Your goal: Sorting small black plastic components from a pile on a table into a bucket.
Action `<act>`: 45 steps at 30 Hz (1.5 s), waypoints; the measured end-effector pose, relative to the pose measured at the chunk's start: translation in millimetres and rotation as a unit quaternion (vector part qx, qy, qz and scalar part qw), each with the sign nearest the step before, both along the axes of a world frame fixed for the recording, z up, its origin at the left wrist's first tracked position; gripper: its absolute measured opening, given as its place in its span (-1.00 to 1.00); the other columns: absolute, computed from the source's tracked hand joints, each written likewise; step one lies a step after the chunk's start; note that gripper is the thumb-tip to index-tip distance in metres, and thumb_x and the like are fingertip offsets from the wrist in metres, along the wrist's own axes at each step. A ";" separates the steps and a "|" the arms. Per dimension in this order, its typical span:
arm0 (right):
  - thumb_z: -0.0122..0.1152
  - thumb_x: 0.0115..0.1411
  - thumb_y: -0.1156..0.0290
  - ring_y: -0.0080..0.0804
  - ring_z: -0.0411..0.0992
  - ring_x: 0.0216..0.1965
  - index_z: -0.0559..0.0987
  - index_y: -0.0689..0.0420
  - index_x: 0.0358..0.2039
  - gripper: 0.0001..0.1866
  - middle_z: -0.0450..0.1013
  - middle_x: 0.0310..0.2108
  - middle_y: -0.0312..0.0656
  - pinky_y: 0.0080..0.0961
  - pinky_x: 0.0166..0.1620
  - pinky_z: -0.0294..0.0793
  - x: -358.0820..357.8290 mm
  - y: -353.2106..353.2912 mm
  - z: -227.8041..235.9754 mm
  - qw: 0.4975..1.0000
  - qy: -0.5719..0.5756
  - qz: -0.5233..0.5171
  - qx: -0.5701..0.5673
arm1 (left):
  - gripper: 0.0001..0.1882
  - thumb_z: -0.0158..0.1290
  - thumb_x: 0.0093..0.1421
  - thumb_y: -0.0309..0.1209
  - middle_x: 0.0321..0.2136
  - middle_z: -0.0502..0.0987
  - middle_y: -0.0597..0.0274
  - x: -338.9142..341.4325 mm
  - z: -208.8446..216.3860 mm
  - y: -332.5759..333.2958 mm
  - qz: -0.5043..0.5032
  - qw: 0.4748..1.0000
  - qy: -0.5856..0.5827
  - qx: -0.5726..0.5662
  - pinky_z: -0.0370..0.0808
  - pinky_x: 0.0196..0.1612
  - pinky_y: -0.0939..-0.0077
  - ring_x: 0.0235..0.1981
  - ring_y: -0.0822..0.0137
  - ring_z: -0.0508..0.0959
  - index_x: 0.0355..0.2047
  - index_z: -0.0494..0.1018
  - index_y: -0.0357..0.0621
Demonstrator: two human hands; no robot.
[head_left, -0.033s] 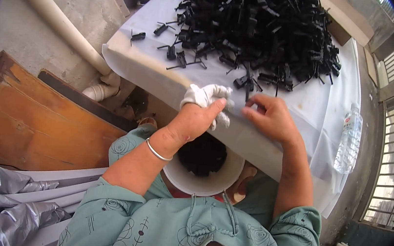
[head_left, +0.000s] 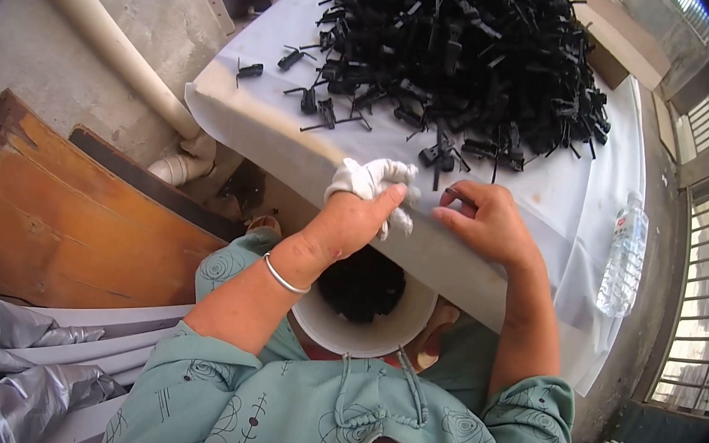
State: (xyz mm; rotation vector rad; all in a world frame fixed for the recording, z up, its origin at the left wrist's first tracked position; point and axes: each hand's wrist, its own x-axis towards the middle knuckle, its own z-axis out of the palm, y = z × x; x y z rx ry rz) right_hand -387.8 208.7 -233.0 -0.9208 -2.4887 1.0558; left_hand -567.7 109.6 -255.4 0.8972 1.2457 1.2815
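My left hand (head_left: 372, 199) wears a white glove over its fingers, while the thumb is bare. Its fingers curl toward the thumb above the table's near edge; what they hold, if anything, is hidden. To its right, my right hand (head_left: 487, 223) is bare, with bent fingers and a small gap between thumb and forefinger. I see nothing held in it. Just beyond its fingertips lies a small black plastic part (head_left: 439, 157) with thin prongs. Behind it rises a large heap of similar black parts (head_left: 467, 58). Below my hands, between my knees, stands a white bucket (head_left: 332, 336) with black pieces inside.
White sheeting (head_left: 248, 111) covers the table. Several loose black parts lie left of the heap. A clear plastic bottle (head_left: 624, 259) is at the right edge, a cardboard box (head_left: 620, 37) at the back right. An orange-brown board (head_left: 81, 214) and a pipe (head_left: 111, 41) are at the left.
My right hand sits slightly lower, with a little more space between its fingertips and the nearest black part. The left hand is almost unchanged.
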 end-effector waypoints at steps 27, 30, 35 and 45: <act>0.28 -0.05 0.50 -0.64 0.07 -0.71 0.44 0.17 -0.50 -0.85 0.20 -0.70 -0.35 -0.66 -0.62 0.08 -35.0 -39.5 6.7 0.953 0.249 -0.003 0.175 | -0.75 -0.06 0.20 -0.49 -0.46 0.44 0.33 6.0 11.6 -3.2 0.035 0.995 -0.016 0.092 0.35 -0.58 0.70 -0.59 0.60 0.39 -0.10 0.32 -0.22; 0.24 0.02 0.48 -0.72 0.05 -0.67 0.41 0.18 -0.54 -0.84 0.18 -0.70 -0.42 -0.69 -0.61 0.07 -38.5 -32.8 -7.3 0.952 0.266 -0.138 0.062 | -0.74 -0.08 0.18 -0.53 -0.44 0.42 0.36 7.1 12.9 -5.2 0.004 0.994 -0.039 0.106 0.34 -0.55 0.73 -0.57 0.63 0.34 -0.10 0.33 -0.26; 0.10 0.17 0.36 -0.70 0.09 -0.59 0.38 0.21 -0.58 -0.75 0.20 -0.68 -0.38 -0.68 -0.55 0.12 -34.7 -28.5 -5.0 0.964 0.225 -0.081 -0.119 | -0.71 -0.05 0.13 -0.54 -0.45 0.44 0.31 5.1 10.8 -10.5 0.005 0.987 0.052 0.149 0.37 -0.52 0.69 -0.54 0.60 0.38 -0.10 0.33 -0.29; -0.06 0.26 0.33 -0.61 0.19 -0.60 0.42 0.24 -0.54 -0.70 0.25 -0.69 -0.36 -0.61 -0.50 0.25 -42.3 -40.0 -32.1 0.972 0.214 -0.045 -0.084 | -0.72 -0.06 0.05 -0.56 -0.45 0.49 0.02 13.5 0.8 -10.7 0.120 0.878 0.372 0.277 0.45 -0.37 0.46 -0.46 0.20 0.51 -0.19 0.38 -0.34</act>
